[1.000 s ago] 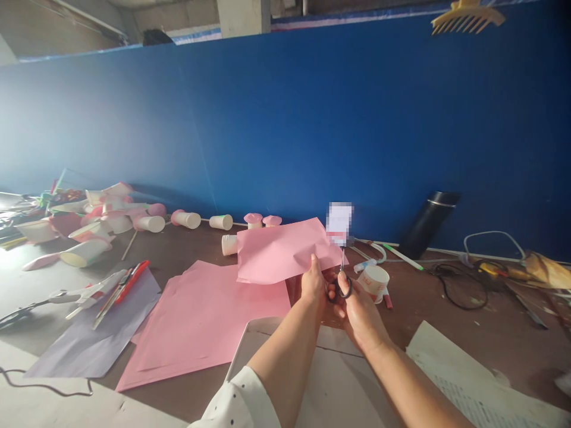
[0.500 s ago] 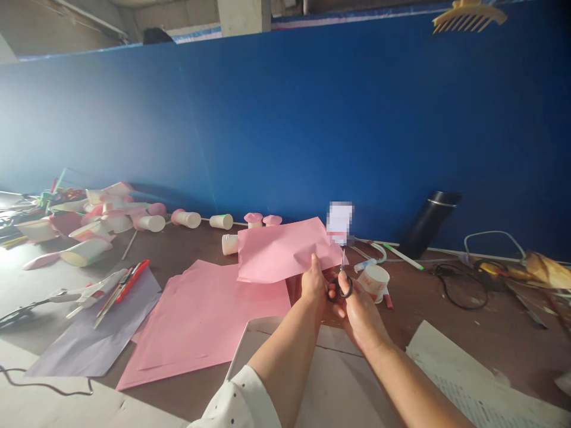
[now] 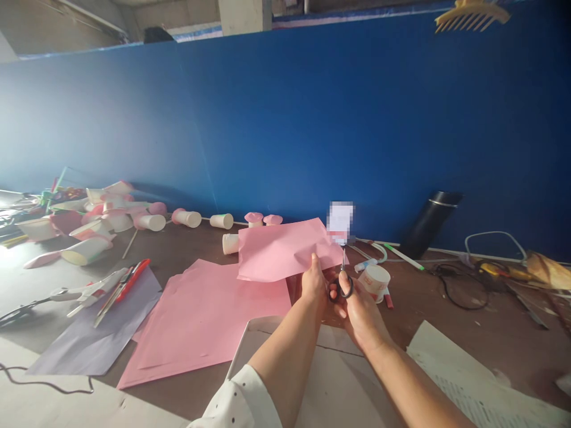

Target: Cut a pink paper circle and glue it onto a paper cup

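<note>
My left hand point(image 3: 314, 284) pinches the lower right part of a pink paper sheet point(image 3: 276, 249), thumb on top, and holds it up off the table. In my right hand point(image 3: 357, 306) is a pair of scissors with black handles point(image 3: 339, 288), fingers through the loops. Its blades point away from me, close against the sheet's right edge; whether they are between cuts I cannot tell. More pink sheets point(image 3: 214, 321) lie stacked on the table to the left. A white paper cup point(image 3: 375, 280) stands just right of the scissors.
Paper cups with pink pieces point(image 3: 107, 214) crowd the far left. A red box cutter point(image 3: 122, 291) and a glue gun point(image 3: 96, 291) lie on grey paper point(image 3: 98, 339). A black bottle point(image 3: 430, 226) leans against the blue partition point(image 3: 285, 119). Cables point(image 3: 464, 291) and printed paper point(image 3: 473, 374) lie right.
Almost nothing differs. The scissors' handles and my right hand have shifted very slightly; the pink sheet stays in my left hand.
</note>
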Motion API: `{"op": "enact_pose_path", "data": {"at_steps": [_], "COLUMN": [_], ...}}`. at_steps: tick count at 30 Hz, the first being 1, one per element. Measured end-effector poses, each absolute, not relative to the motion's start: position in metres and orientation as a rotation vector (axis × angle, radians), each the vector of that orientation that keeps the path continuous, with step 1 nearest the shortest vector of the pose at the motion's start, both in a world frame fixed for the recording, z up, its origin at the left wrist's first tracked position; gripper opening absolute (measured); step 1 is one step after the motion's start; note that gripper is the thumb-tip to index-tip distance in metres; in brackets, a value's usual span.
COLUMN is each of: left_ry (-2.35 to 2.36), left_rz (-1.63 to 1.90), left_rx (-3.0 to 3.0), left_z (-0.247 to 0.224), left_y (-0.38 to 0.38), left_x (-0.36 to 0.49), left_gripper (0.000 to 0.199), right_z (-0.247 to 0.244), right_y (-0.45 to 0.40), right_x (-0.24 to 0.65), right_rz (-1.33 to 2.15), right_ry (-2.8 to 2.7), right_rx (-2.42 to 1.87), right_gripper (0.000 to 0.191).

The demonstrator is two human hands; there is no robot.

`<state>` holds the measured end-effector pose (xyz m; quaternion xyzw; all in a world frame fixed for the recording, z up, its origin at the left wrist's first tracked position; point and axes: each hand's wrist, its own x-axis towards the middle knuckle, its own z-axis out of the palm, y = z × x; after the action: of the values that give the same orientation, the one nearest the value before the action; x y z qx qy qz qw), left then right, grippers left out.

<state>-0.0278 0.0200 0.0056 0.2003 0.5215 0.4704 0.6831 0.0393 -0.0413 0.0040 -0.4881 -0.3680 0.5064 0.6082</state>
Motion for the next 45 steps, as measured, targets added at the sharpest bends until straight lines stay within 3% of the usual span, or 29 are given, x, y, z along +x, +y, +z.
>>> {"op": "enact_pose_path", "data": {"at_steps": [19,45], "left_ry": [1.138,0.664], "left_rz": [1.143,1.461], "left_rx": [0.417,0.282], "left_z": [-0.009,-0.012], "left_y": [0.032,0.04], "left_x": [-0.025,-0.029], "left_gripper": [0.06,0.026], "right_z": [0.001,-0.002], "right_y": [-0.043,-0.035], "right_x": [0.042,0.059], "right_rz": [1.186,1.194], "right_ry": [-0.864,-0.979], "right_rx": [-1.102,-1.285], "right_gripper": [0.036,0.042]}}
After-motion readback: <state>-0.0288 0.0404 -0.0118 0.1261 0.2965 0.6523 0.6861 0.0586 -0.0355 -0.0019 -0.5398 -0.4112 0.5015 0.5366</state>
